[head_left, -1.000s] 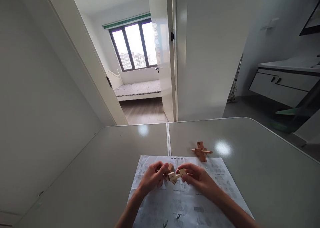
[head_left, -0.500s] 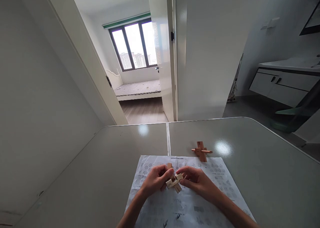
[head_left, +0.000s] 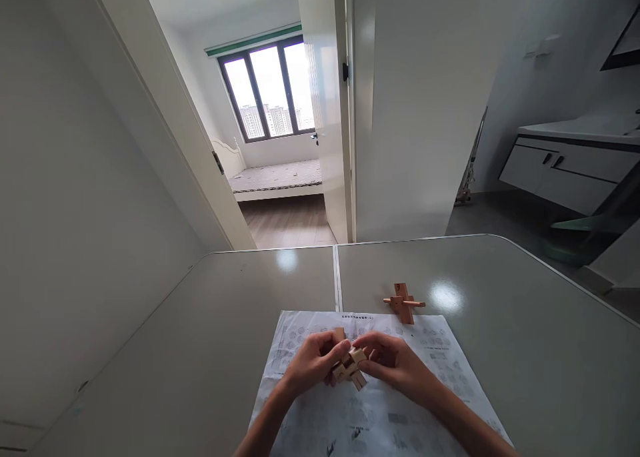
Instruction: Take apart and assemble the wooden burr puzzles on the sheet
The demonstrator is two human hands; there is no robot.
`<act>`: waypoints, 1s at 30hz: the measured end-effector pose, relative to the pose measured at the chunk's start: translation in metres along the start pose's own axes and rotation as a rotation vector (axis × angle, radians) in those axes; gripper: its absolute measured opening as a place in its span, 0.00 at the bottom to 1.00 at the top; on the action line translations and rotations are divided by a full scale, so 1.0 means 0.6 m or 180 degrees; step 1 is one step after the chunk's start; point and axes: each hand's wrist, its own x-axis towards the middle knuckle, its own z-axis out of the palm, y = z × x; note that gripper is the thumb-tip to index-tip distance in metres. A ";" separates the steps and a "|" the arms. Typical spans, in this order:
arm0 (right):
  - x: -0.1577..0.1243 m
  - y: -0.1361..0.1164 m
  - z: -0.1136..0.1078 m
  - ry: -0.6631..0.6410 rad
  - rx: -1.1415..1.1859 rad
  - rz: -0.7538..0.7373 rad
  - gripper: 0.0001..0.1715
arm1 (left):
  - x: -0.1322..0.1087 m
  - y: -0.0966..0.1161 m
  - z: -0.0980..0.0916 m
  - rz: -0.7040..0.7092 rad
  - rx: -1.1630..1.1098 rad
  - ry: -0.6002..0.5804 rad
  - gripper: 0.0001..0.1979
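Between my two hands is a light wooden interlocking puzzle (head_left: 351,367) made of notched blocks, held just above a printed paper sheet. My left hand (head_left: 316,361) grips its left side, thumb lying over the top. From the right, my right hand (head_left: 390,360) pinches the puzzle's upper right block with thumb and fingertips. Parts of the blocks are hidden behind the left fingers. Beyond the hands, a reddish-brown wooden cross-shaped puzzle (head_left: 403,303) with a thin rod through it lies at the sheet's far edge.
The printed sheet (head_left: 320,417) lies on a grey-green table (head_left: 210,350) with a pale seam (head_left: 337,277) down its far half. Past the table are an open door (head_left: 325,110), a bed (head_left: 280,177) under a window, and a white cabinet (head_left: 565,170) at right.
The held puzzle has turned slightly in my hands, and its lower block shows a little further to the lower right. The left thumb has shifted slightly right. The cross-shaped puzzle stays put.
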 end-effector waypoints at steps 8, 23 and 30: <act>0.000 -0.004 0.002 0.0137 -0.0144 0.0007 0.19 | -0.004 0.004 0.000 0.0257 -0.0192 -0.0320 0.23; -0.001 -0.012 -0.001 0.0069 -0.0179 -0.0091 0.20 | -0.005 -0.005 0.003 0.0463 -0.0388 -0.0397 0.19; -0.002 -0.014 0.000 0.0095 -0.0458 -0.0125 0.20 | -0.002 -0.016 0.005 0.0430 -0.0291 -0.0285 0.19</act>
